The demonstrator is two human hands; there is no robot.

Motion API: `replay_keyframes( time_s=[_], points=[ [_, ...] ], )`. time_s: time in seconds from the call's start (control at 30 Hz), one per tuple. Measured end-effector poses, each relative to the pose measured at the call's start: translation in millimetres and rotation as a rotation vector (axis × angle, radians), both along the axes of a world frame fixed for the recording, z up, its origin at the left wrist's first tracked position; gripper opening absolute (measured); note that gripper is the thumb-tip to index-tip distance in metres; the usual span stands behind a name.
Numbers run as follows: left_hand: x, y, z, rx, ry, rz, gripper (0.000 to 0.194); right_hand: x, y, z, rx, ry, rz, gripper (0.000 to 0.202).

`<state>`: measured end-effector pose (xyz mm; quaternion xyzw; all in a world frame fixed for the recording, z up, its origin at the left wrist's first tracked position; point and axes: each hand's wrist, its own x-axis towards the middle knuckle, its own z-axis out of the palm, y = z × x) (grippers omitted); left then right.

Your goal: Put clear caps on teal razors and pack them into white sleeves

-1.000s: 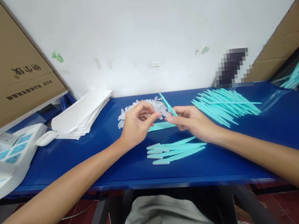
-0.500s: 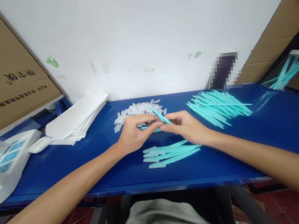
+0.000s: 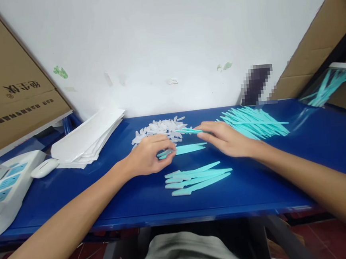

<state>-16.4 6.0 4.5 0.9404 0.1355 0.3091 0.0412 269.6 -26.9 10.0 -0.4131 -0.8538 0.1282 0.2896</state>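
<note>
My right hand (image 3: 226, 138) pinches the ends of a couple of thin turquoise eyebrow razors (image 3: 189, 131), which point left over the pile of translucent plastic caps (image 3: 163, 127). My left hand (image 3: 151, 154) is closed in a pinch just in front of that pile; what sits between the fingertips, if anything, I cannot make out. Beside those fingertips a few turquoise razors (image 3: 191, 148) lie on the blue table, partly hidden by the hand. Nearer to me, several razors with pale caps on their left ends (image 3: 197, 178) lie side by side.
A big heap of turquoise razors (image 3: 254, 121) lies at the right rear. White paper sleeves (image 3: 84, 140), a white mouse-shaped object (image 3: 45, 168) and a white power strip (image 3: 29, 164) are on the left. Cardboard (image 3: 13, 74) stands at the left; a clear container of razors (image 3: 328, 87) is at far right.
The hands have come apart: the left has moved slightly left and down, the right slightly right. The razors in the right hand have swung from a steep slant to nearly level.
</note>
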Motion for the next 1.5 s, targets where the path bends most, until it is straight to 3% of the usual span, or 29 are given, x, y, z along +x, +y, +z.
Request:
replay_keyframes(
  time_s=[0.13,0.3,0.73,0.83,0.93,1.5],
  points=[
    [1,0,-0.9,-0.023,0.1,-0.017,0.017,11,3,4.6,0.039,-0.194,-0.056,0.046],
    [0,3,-0.9,-0.038,0.113,-0.001,0.019,13,-1,5.9,-0.004,-0.283,-0.109,0.044],
    [3,-2,-6.1,-0.114,0.143,0.03,0.002,8,-6,15.3,-0.112,-0.275,-0.03,0.032],
    [2,-1,-6.2,-0.239,0.163,0.032,0.016,10,-4,15.9,-0.112,-0.318,0.054,0.03],
    [3,0,-4.3,-0.32,0.193,0.029,0.014,12,-4,17.0,-0.098,-0.323,0.128,0.027],
    [5,1,-1.9,-0.344,0.274,0.036,0.013,1,-14,15.0,-0.042,-0.373,0.195,0.033]
  ],
)
